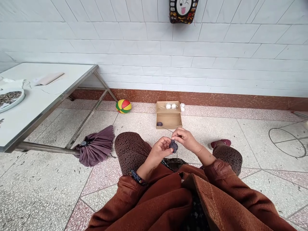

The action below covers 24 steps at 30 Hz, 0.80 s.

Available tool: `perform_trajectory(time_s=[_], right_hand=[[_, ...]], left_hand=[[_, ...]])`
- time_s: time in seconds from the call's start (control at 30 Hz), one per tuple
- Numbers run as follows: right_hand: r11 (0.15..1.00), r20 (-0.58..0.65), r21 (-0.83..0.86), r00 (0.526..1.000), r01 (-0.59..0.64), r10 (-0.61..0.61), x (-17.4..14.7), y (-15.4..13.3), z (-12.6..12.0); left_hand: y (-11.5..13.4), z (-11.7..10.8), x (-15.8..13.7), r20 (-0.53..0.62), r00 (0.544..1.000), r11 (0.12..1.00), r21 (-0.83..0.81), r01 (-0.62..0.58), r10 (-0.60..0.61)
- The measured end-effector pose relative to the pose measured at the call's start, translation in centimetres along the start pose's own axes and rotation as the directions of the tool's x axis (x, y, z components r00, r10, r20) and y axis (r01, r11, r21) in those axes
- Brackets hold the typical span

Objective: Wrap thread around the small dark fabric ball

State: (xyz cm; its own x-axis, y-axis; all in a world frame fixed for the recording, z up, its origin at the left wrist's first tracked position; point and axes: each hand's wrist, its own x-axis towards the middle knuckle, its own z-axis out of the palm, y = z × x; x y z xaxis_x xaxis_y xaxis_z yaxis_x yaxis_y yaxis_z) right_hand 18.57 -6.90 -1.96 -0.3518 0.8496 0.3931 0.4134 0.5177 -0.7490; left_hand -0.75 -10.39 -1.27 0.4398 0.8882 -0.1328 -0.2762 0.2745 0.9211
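Observation:
Between my knees, my left hand (161, 148) is closed around a small dark grey ball of yarn (173, 146). My right hand (184, 138) pinches the dark yarn strand (166, 129) just above that ball. From my fingers the strand runs up and left to a second dark yarn ball (159, 124), which lies in the front left corner of an open cardboard box (169, 119) on the floor. White balls of yarn (171, 105) rest in the box's raised rear half, with loose white ends beside them.
White yarn (182, 107) lies right of the box. A colourful ball (123, 106) and a folded purple umbrella (97, 146) are on the floor to the left, by a metal-framed table (48, 106) carrying a round tray (12, 107). A black basket (183, 12) hangs on the tiled wall.

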Motion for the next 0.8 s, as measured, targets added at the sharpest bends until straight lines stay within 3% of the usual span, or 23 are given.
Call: perform_trajectory(time_s=[0.13,0.27,0.47,0.63,0.8], right_hand=[[0.999,-0.003,-0.034,1.0,-0.008,0.007,-1.3,0.0,1.1],[0.983,0.08,-0.174,0.996,0.051,-0.037,-2.5,-0.7,2.1],[0.958,0.204,-0.239,0.973,0.155,-0.106,-2.6,-3.6,1.5],[0.943,0.206,-0.242,0.962,0.229,-0.181,-1.1,-5.2,-0.2],[0.944,0.136,-0.238,0.97,0.227,-0.199,1.3,-3.3,-1.8]], left_hand=[[0.0,0.1,0.0,-0.076,0.996,0.992,-0.121,-0.045,0.036],[-0.5,-0.3,0.5,-0.223,0.971,0.976,-0.173,-0.129,0.089],[-0.9,-1.2,1.4,-0.407,0.897,0.976,-0.052,-0.212,0.173],[-0.7,-0.9,1.1,-0.307,0.932,0.98,0.093,-0.173,0.194],[0.0,-0.3,0.4,-0.108,0.982,0.985,0.098,-0.144,0.154]])
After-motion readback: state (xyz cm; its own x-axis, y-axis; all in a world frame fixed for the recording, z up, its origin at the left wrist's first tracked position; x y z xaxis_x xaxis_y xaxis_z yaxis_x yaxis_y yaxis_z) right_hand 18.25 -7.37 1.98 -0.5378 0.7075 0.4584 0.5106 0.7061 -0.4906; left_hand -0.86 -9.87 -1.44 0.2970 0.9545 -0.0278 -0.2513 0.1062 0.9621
